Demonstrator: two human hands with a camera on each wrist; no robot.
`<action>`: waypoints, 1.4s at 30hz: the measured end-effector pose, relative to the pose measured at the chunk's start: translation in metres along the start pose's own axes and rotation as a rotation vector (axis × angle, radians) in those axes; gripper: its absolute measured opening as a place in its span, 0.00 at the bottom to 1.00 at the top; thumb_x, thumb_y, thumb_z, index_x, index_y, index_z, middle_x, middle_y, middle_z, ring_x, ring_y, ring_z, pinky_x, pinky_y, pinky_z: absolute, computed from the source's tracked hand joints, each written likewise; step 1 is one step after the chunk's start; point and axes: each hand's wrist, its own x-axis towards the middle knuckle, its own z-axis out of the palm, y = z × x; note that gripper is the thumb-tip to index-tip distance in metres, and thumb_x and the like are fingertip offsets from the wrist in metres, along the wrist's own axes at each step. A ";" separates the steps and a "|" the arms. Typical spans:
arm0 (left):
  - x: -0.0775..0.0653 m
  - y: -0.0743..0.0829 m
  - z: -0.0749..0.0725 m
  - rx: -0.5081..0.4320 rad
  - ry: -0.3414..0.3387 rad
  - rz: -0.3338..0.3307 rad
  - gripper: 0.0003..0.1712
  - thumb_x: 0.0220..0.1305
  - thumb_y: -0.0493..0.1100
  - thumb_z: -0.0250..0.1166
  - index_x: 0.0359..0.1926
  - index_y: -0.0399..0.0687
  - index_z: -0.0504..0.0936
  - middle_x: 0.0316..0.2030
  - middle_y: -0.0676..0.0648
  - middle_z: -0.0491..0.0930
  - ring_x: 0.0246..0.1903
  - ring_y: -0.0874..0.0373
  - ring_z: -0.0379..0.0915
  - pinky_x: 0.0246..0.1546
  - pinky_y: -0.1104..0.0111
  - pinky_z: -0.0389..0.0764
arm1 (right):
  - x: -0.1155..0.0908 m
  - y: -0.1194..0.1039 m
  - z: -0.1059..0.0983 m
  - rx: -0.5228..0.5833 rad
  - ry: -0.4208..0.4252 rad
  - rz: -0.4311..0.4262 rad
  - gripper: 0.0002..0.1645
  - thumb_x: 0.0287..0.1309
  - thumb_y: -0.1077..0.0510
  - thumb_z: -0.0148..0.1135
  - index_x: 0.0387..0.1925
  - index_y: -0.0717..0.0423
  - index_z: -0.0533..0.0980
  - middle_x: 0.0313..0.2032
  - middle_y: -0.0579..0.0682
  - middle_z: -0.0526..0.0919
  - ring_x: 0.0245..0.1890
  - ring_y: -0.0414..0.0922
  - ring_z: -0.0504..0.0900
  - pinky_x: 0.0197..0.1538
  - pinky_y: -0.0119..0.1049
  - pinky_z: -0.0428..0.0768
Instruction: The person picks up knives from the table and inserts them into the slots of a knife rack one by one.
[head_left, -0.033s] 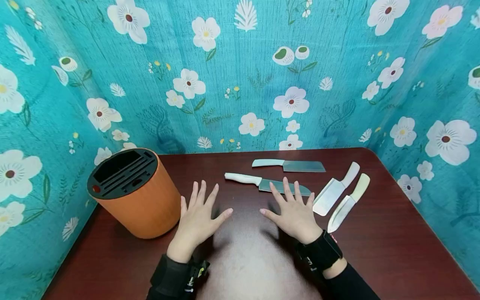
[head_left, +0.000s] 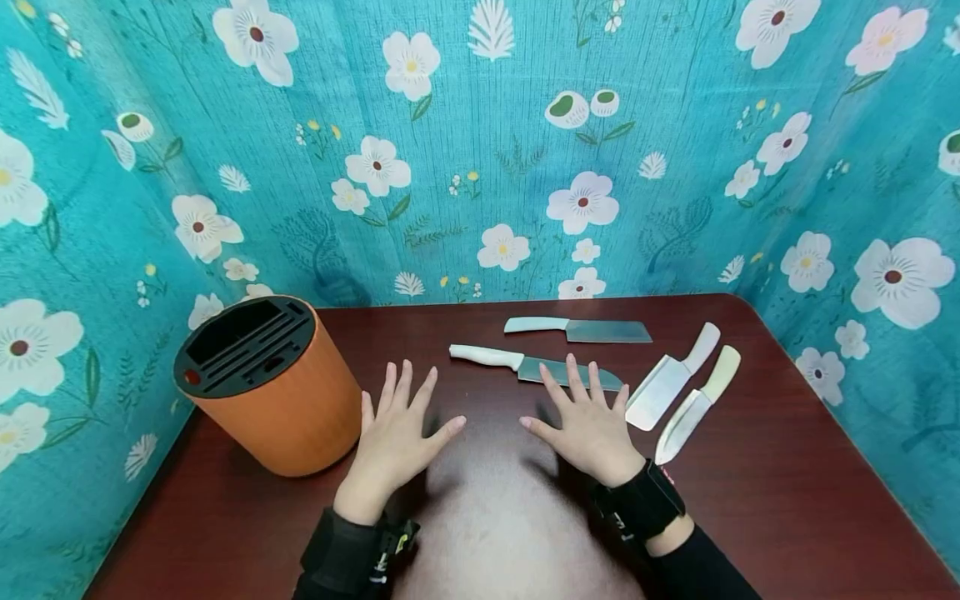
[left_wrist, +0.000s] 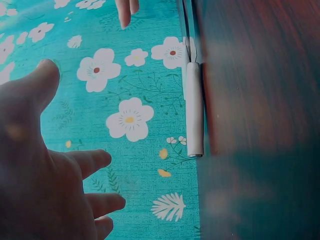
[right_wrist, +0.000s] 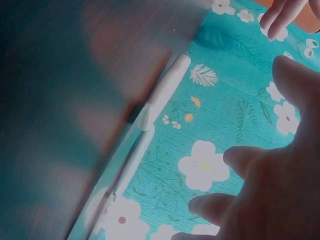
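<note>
My left hand (head_left: 393,454) is held over the table with its fingers spread, just right of an orange round knife block (head_left: 307,408) with a black slotted top. To the right, my other hand (head_left: 588,433) is spread in the same way, holding nothing. Its fingertips overlap the blade of a white-handled chef's knife (head_left: 486,357) in the head view; whether they touch it I cannot tell. Behind that knife lies a broad-bladed knife (head_left: 609,332). A small cleaver (head_left: 660,393) and a pointed knife (head_left: 684,425) lie slantwise beside the right hand.
The dark red-brown table (head_left: 787,508) has a rounded far right corner. A turquoise flowered cloth (head_left: 465,108) hangs behind it and along both sides. Black bands (head_left: 641,500) circle both wrists.
</note>
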 end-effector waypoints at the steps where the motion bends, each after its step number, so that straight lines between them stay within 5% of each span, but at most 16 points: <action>1: 0.000 0.000 0.000 -0.002 -0.001 -0.001 0.53 0.65 0.75 0.55 0.81 0.56 0.52 0.81 0.39 0.38 0.81 0.41 0.23 0.72 0.30 0.32 | 0.000 0.000 0.001 -0.004 0.000 -0.002 0.52 0.62 0.25 0.55 0.80 0.40 0.52 0.81 0.58 0.43 0.80 0.66 0.38 0.69 0.81 0.34; 9: -0.002 -0.001 0.000 -0.026 -0.019 -0.001 0.52 0.65 0.74 0.56 0.80 0.56 0.52 0.81 0.39 0.38 0.81 0.41 0.23 0.73 0.30 0.33 | 0.001 0.004 -0.001 -0.029 -0.009 0.013 0.53 0.63 0.24 0.52 0.81 0.40 0.49 0.81 0.58 0.42 0.80 0.66 0.38 0.67 0.82 0.33; 14: -0.003 -0.001 -0.003 -0.028 0.008 0.024 0.51 0.64 0.71 0.61 0.79 0.54 0.57 0.81 0.38 0.45 0.81 0.39 0.33 0.74 0.32 0.42 | 0.010 0.029 -0.024 -0.045 0.082 0.121 0.52 0.65 0.29 0.55 0.80 0.47 0.52 0.80 0.64 0.45 0.79 0.69 0.41 0.67 0.83 0.38; 19: -0.003 -0.002 -0.006 -0.028 0.034 0.079 0.45 0.66 0.61 0.66 0.77 0.50 0.61 0.74 0.37 0.64 0.75 0.38 0.59 0.71 0.37 0.60 | 0.026 0.094 -0.072 -0.077 0.208 0.319 0.41 0.66 0.38 0.58 0.66 0.65 0.67 0.65 0.73 0.69 0.63 0.73 0.69 0.58 0.74 0.67; 23: -0.003 -0.003 -0.004 -0.059 0.032 0.070 0.40 0.69 0.56 0.65 0.76 0.51 0.64 0.69 0.38 0.72 0.68 0.41 0.70 0.66 0.43 0.71 | 0.037 0.157 -0.097 -0.091 0.135 0.480 0.39 0.69 0.40 0.51 0.58 0.76 0.66 0.49 0.79 0.76 0.46 0.75 0.77 0.41 0.65 0.76; 28: -0.003 -0.003 0.000 -0.037 0.012 0.030 0.37 0.70 0.56 0.64 0.75 0.51 0.66 0.67 0.38 0.75 0.65 0.41 0.73 0.62 0.45 0.75 | 0.040 0.215 -0.104 -0.098 -0.022 0.586 0.46 0.70 0.38 0.48 0.59 0.83 0.62 0.49 0.81 0.73 0.47 0.74 0.75 0.44 0.65 0.77; 33: -0.001 -0.002 0.003 -0.024 -0.025 0.031 0.37 0.70 0.55 0.64 0.75 0.51 0.67 0.68 0.39 0.74 0.65 0.42 0.73 0.62 0.45 0.76 | 0.034 0.242 -0.094 -0.014 -0.177 0.583 0.46 0.65 0.32 0.54 0.47 0.77 0.71 0.37 0.72 0.78 0.38 0.62 0.79 0.38 0.53 0.76; 35: -0.001 -0.002 0.002 -0.026 -0.024 0.044 0.36 0.70 0.55 0.64 0.74 0.51 0.67 0.68 0.40 0.75 0.66 0.43 0.73 0.62 0.45 0.76 | 0.033 0.248 -0.089 0.073 -0.209 0.581 0.39 0.66 0.31 0.53 0.33 0.68 0.74 0.29 0.62 0.79 0.33 0.55 0.79 0.35 0.47 0.74; 42: -0.003 -0.005 0.001 -0.036 0.018 0.124 0.26 0.70 0.51 0.65 0.65 0.49 0.78 0.60 0.46 0.81 0.60 0.48 0.78 0.64 0.47 0.74 | 0.036 0.266 -0.071 0.338 -0.178 0.603 0.31 0.66 0.34 0.50 0.22 0.55 0.73 0.17 0.46 0.75 0.24 0.43 0.78 0.30 0.36 0.76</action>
